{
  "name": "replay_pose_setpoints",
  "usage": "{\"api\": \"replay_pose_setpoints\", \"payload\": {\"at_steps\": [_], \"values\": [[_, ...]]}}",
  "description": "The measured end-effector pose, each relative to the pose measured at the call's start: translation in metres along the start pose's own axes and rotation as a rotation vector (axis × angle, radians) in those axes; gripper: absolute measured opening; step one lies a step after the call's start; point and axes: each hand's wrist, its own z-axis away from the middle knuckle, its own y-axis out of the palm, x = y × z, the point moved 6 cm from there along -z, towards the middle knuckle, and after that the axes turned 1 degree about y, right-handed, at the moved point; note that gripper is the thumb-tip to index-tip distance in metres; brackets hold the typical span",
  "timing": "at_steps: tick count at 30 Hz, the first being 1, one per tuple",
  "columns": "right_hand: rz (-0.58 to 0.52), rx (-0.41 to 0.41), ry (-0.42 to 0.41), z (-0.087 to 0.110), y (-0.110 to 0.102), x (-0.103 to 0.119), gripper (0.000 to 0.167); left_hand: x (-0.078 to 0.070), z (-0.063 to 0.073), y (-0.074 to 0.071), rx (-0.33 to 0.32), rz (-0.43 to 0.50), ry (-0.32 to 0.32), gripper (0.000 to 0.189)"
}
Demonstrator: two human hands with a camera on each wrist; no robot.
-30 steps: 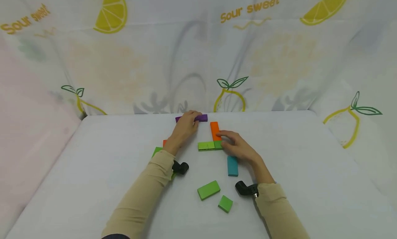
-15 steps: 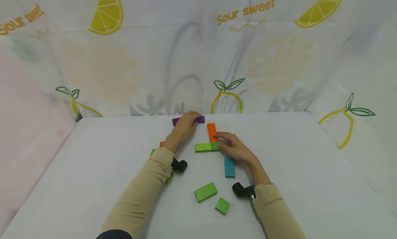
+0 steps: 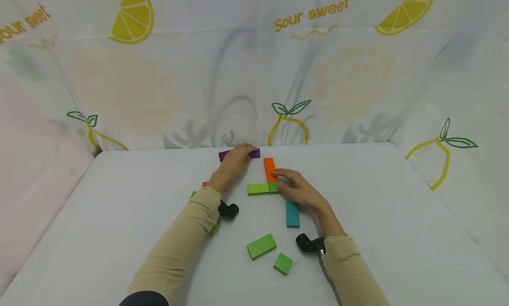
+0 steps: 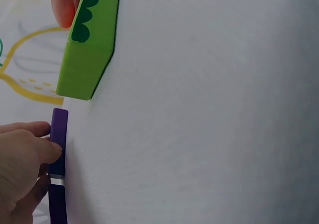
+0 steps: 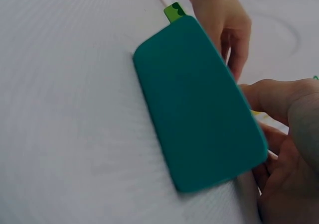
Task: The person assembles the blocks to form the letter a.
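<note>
Near the far edge of the table, my left hand point(image 3: 234, 160) pinches a purple block point(image 4: 59, 139); in the left wrist view its thumb lies on the near face and fingers reach behind. A pale stripe shows between two purple lengths. My right hand point(image 3: 300, 190) rests by an upright-lying orange block point(image 3: 269, 169), index fingertip at its right side and thumb at the end of a green block point(image 3: 274, 188). A lighter green block point(image 3: 258, 189) with a scalloped side joins it on the left. In the right wrist view a teal block point(image 5: 199, 109) hides part of that hand's work.
Below the right hand lies the teal block, with a green rectangular block point(image 3: 261, 247) and a small green square block point(image 3: 283, 264) nearer the front. Another green block point(image 3: 215, 228) and a red-orange block point(image 3: 204, 184) peek out beside the left forearm.
The whole head view has shifted slightly left. Both hands keep their places at the blocks, and the blocks lie as before.
</note>
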Motion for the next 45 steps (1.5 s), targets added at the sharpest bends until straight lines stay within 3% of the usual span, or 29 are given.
{"api": "replay_pose_setpoints", "payload": {"at_steps": [23,35,45], "values": [[-0.018,0.003,0.027,0.0,0.001,-0.002,0.038,-0.004,0.004,-0.001,0.006,-0.013,0.02,0.035],[-0.042,0.008,0.041,0.002,-0.001,-0.001,0.039,-0.01,0.008,0.001,0.072,-0.004,0.024,0.036],[-0.044,0.003,0.042,0.002,0.0,-0.001,0.039,-0.01,0.009,0.001,0.074,-0.009,0.022,0.037]]}}
